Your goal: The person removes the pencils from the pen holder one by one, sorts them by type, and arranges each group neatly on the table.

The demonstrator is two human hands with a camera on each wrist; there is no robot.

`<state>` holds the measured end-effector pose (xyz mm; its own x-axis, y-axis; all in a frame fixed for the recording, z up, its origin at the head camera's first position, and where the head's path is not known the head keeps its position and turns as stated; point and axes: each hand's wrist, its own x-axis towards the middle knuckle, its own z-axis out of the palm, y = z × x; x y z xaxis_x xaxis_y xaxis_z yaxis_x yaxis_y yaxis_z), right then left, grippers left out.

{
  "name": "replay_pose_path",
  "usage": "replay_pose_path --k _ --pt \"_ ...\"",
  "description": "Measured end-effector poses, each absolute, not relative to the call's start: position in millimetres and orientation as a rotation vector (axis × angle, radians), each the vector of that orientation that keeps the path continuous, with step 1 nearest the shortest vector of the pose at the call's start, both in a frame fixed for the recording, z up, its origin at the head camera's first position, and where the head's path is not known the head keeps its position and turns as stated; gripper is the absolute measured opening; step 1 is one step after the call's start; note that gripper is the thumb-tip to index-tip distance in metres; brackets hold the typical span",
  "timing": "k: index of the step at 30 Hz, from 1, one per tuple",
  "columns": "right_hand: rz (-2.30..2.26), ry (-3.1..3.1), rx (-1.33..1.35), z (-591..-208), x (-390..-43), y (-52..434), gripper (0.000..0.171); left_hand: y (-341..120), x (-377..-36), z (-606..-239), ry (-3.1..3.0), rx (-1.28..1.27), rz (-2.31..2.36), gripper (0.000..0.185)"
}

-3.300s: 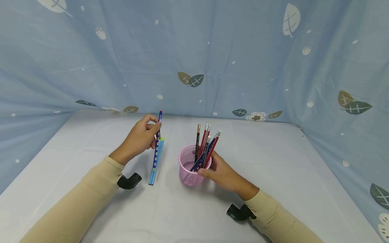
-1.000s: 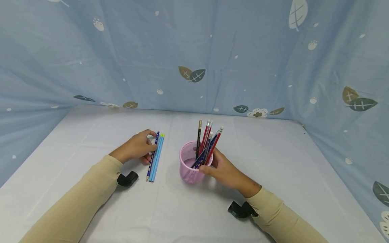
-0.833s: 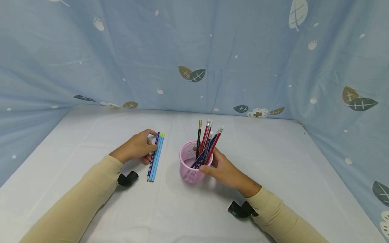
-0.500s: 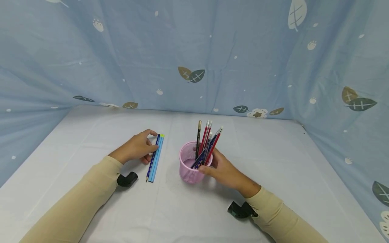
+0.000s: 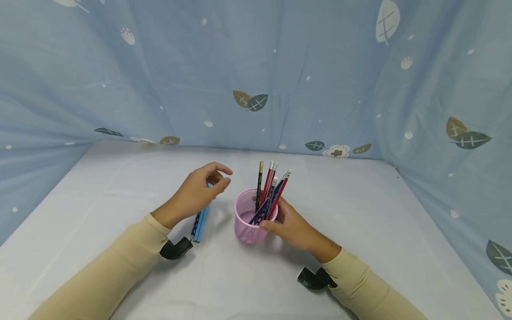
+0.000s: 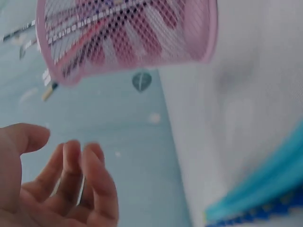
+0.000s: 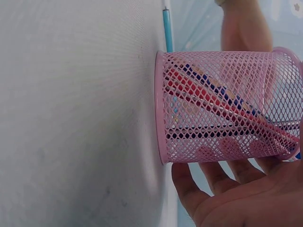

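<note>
My right hand [image 5: 298, 229] grips the side of a pink mesh pencil cup [image 5: 249, 234], which stands upright on the table. Inside the cup lean several pencils, red, black and dark blue ones [image 5: 259, 182]. In the right wrist view my fingers [image 7: 187, 189] curve around the mesh. My left hand [image 5: 196, 192] hovers to the left of the cup, its loosely bent fingers holding nothing. Partly hidden under it, light blue pencils [image 5: 202, 222] lie on the table beside a dark blue patterned pencil [image 5: 195, 227]. The left wrist view shows a gap between thumb and fingers.
A white cloth [image 5: 344, 213] covers the table. Behind it hangs a blue curtain [image 5: 180, 66] printed with leaves. Each sleeve carries a black wrist piece, one on the left [image 5: 176, 249] and one on the right [image 5: 315, 279].
My left hand earlier put the dark blue pencil down beside the light blue ones. It has since let go, risen and shifted right toward the cup. My right hand stays on the cup.
</note>
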<state>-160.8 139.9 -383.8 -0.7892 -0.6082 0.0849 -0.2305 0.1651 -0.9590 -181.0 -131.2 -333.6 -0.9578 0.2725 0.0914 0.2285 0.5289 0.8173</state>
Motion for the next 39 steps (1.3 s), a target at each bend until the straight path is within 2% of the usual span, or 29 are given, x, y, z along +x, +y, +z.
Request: replay_pose_path --k 14,20,26,39 --pt "-1.609 2.163 -0.8 -386 -160 140 0.087 -95 -178 -327 2.729 0.595 1.594 0.025" --pt "-1.599 2.17 -0.793 -387 -160 141 0.083 -83 -180 -332 2.716 0.584 1.599 0.028" --pt "-1.602 2.15 -0.8 -388 -159 141 0.088 -76 -180 -340 2.7 0.564 1.574 0.031" --pt "-1.609 2.144 -0.834 -383 -159 142 0.087 -72 -180 -343 2.712 0.551 1.533 0.029"
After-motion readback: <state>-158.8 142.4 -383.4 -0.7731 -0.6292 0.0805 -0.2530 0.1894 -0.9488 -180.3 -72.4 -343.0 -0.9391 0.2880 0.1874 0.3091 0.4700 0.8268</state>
